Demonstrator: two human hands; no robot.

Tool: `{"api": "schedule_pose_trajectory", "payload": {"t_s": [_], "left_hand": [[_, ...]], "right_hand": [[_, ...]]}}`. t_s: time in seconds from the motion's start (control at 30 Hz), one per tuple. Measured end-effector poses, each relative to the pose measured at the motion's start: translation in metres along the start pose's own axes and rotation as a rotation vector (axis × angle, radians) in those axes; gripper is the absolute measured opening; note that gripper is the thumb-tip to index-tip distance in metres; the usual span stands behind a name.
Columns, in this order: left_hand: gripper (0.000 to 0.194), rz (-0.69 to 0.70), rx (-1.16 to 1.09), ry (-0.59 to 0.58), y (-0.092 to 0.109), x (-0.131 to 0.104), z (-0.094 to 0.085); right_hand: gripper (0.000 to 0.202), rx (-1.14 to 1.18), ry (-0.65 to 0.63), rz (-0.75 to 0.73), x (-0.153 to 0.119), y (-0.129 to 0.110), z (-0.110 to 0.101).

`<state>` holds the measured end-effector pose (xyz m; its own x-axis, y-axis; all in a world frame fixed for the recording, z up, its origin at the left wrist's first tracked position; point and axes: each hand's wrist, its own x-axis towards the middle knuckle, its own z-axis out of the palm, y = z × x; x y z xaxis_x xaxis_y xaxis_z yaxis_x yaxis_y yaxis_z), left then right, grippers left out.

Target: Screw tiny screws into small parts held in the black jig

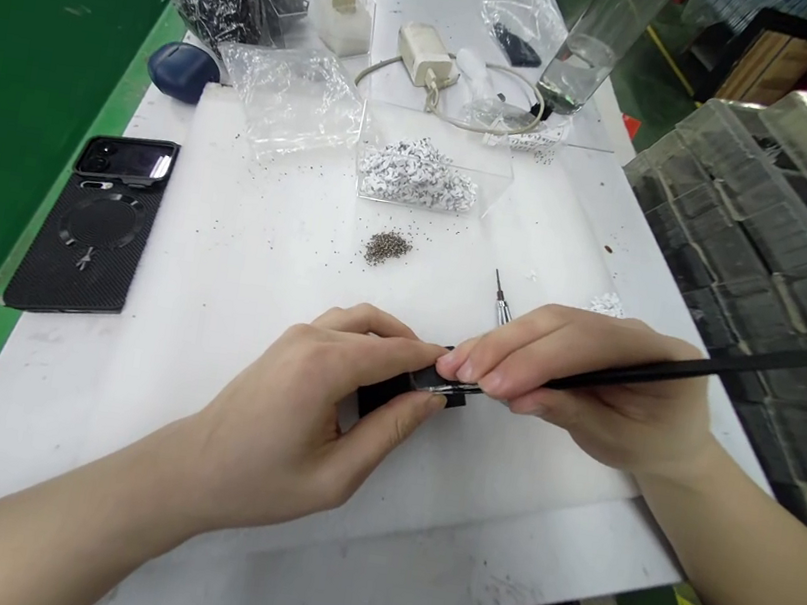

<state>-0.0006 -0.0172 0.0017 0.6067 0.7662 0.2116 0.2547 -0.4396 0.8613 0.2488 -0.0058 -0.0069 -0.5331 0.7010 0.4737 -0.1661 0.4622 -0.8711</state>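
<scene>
"What lies by the table's [331, 585] left edge?"

"A flat black case [102, 217], with a blue rounded object [182, 72] farther along that edge."

"And your left hand [289, 407]?"

"Its thumb and forefinger close narrowly along the sides of a small black part [378, 395]. The part is on the white mat [498, 479], nearer the table's near edge than its far one, and mostly hidden by your fingers. Past it lie a heap of tiny dark pieces [387, 248] and a clear tray [415, 198] of white bits."

"How will the part handle?"

"It looks light and stiff, perhaps a little slick. Pinch it by its long sides, close to where you work; its thin edge could be the delicate place, so press lightly there."

"What is farther right?"

"A thin-tipped driver [501, 307] lies on the mat, just beyond your right hand [589, 381]. That hand grips a slim black tool [636, 373], fingertips bunched at the part. The tool seems light and rigid; hold it low, near the working end, for control. Clear-lidded boxes [740, 181] stand beyond the table's right edge."
</scene>
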Motion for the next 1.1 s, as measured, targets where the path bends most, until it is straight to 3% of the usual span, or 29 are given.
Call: {"api": "schedule_pose_trajectory", "payload": {"t_s": [0.93, 1.1], "left_hand": [[0.018, -0.017, 0.004, -0.024, 0.002, 0.0008, -0.0015], [0.016, -0.026, 0.039, -0.034, 0.0022, 0.0007, -0.0022]], "right_hand": [[0.029, -0.059, 0.032, 0.059, -0.0035, -0.0033, 0.0015], [0.024, -0.044, 0.087, 0.093, -0.0029, -0.0032, 0.0039]]}}
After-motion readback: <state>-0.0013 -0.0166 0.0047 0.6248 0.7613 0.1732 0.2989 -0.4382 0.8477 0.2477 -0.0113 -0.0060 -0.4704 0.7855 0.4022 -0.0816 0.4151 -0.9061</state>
